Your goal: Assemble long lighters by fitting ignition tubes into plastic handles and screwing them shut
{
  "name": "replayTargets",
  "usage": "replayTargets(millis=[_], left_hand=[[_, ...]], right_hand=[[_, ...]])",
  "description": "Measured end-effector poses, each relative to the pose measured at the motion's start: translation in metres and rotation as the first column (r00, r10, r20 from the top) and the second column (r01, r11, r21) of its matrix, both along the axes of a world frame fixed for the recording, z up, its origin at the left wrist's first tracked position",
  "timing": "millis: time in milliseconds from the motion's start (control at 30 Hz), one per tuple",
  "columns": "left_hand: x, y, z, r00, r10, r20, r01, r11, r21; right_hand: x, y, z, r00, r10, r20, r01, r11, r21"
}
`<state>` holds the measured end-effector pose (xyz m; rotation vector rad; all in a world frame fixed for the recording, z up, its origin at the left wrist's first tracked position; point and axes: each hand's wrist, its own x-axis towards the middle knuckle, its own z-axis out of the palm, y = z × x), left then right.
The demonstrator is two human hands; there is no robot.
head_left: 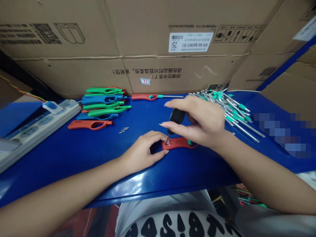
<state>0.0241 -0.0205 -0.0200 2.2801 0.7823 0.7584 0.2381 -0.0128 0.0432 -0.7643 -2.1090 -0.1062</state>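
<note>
A red lighter [178, 143] with a green trigger lies flat on the blue table in front of me. My left hand [151, 148] pinches its left end between thumb and fingers. Above it, my right hand [201, 120] grips a screwdriver [176, 119] by its black handle, the shaft slanting down to the lighter's left end beside my left fingertips. Whether the tip sits in a screw is too small to tell. The lighter's right end is partly hidden behind my right hand. Several small screws [123, 130] lie loose to the left.
Red, green and blue lighter bodies [103, 99] are piled at the back left. Another red lighter [144, 97] with a metal tube lies at the back middle. Metal tubes with green parts [234, 113] are heaped right. A power strip [37, 126] runs along the left; a cardboard box [148, 39] stands behind.
</note>
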Motion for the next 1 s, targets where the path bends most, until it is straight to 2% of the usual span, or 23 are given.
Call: replayTargets(millis=[67, 100, 167, 233, 300, 333, 400, 467, 500, 533, 600, 667, 700, 733, 800, 867, 900, 933, 967, 1000], left_hand=[[-0.0002, 0.0001, -0.0012, 1.0, 0.001, 0.01, -0.001, 1.0, 0.011], [-0.0002, 0.0003, -0.0018, 1.0, 0.003, 0.012, -0.003, 1.0, 0.013], [0.0, 0.0009, -0.003, 1.0, 0.002, 0.011, -0.003, 1.0, 0.005], [0.0003, 0.0016, -0.0035, 1.0, -0.004, 0.01, 0.004, 1.0, -0.012], [0.0004, 0.002, -0.003, 1.0, -0.01, 0.004, 0.01, 1.0, -0.021], [0.0004, 0.002, -0.0025, 1.0, -0.01, 0.002, 0.01, 1.0, -0.018], [0.0002, 0.0017, -0.0015, 1.0, -0.01, -0.002, 0.01, 1.0, -0.012], [-0.0003, 0.0011, -0.0012, 1.0, -0.01, 0.0, 0.01, 1.0, -0.008], [-0.0006, 0.0009, -0.0015, 1.0, -0.01, 0.002, 0.01, 1.0, -0.007], [-0.0008, 0.0008, -0.0019, 1.0, -0.009, 0.004, 0.009, 1.0, -0.006], [-0.0011, 0.0008, -0.0031, 1.0, -0.008, 0.01, 0.008, 1.0, -0.006], [-0.001, 0.001, -0.0037, 1.0, -0.005, 0.013, 0.006, 1.0, -0.008], [-0.001, 0.0011, -0.0038, 1.0, -0.005, 0.013, 0.005, 1.0, -0.008], [-0.0009, 0.0011, -0.0036, 1.0, -0.005, 0.01, 0.005, 1.0, -0.009], [-0.0007, 0.0012, -0.003, 1.0, -0.008, 0.006, 0.008, 1.0, -0.005], [-0.0006, 0.0011, -0.0025, 1.0, -0.009, 0.002, 0.009, 1.0, 0.001], [-0.0005, 0.0011, -0.0025, 1.0, -0.008, 0.0, 0.008, 1.0, 0.005], [-0.0004, 0.0011, -0.0024, 1.0, -0.009, -0.001, 0.009, 1.0, 0.006], [-0.0003, 0.0011, -0.0025, 1.0, -0.01, 0.0, 0.01, 1.0, 0.006], [-0.0002, 0.0011, -0.0025, 1.0, -0.011, 0.002, 0.011, 1.0, 0.005]], right_hand=[[0.0008, 0.0004, -0.0014, 1.0, -0.026, -0.001, 0.026, 0.995, 0.092], [0.0007, 0.0, -0.0011, 1.0, -0.006, -0.008, 0.006, 0.997, 0.082], [-0.0003, -0.0009, 0.0012, 0.997, 0.07, -0.026, -0.071, 0.997, -0.036], [-0.0014, -0.0008, 0.0035, 0.988, 0.146, -0.041, -0.152, 0.965, -0.212], [-0.0015, 0.0013, 0.004, 0.984, 0.17, -0.042, -0.175, 0.941, -0.289], [-0.0012, 0.0028, 0.0034, 0.989, 0.147, -0.03, -0.149, 0.954, -0.26], [0.0, 0.0053, 0.0016, 0.999, 0.037, 0.001, -0.037, 0.993, -0.116], [0.001, 0.0061, 0.0007, 0.997, -0.077, 0.005, 0.077, 0.997, 0.004], [0.0012, 0.0056, 0.001, 0.995, -0.098, 0.0, 0.098, 0.995, 0.01], [0.0011, 0.0048, 0.0017, 0.996, -0.087, -0.006, 0.087, 0.996, -0.027], [0.0006, 0.0031, 0.004, 1.0, 0.02, -0.02, -0.023, 0.981, -0.194], [0.0, 0.0026, 0.0059, 0.985, 0.163, -0.053, -0.171, 0.908, -0.383], [-0.0002, 0.0029, 0.0063, 0.975, 0.212, -0.072, -0.222, 0.873, -0.434], [-0.0002, 0.0036, 0.0062, 0.97, 0.231, -0.08, -0.242, 0.862, -0.445], [0.0001, 0.0051, 0.0048, 0.985, 0.162, -0.054, -0.171, 0.923, -0.346], [0.0002, 0.0058, 0.003, 1.0, 0.024, -0.017, -0.027, 0.987, -0.158], [0.0001, 0.0056, 0.0025, 1.0, -0.03, -0.011, 0.029, 0.996, -0.08], [-0.0002, 0.005, 0.0023, 0.999, -0.052, -0.013, 0.051, 0.998, -0.045], [-0.0006, 0.0043, 0.0025, 0.999, -0.036, -0.026, 0.034, 0.997, -0.064], [-0.0011, 0.0034, 0.003, 0.999, 0.016, -0.049, -0.023, 0.991, -0.133]])
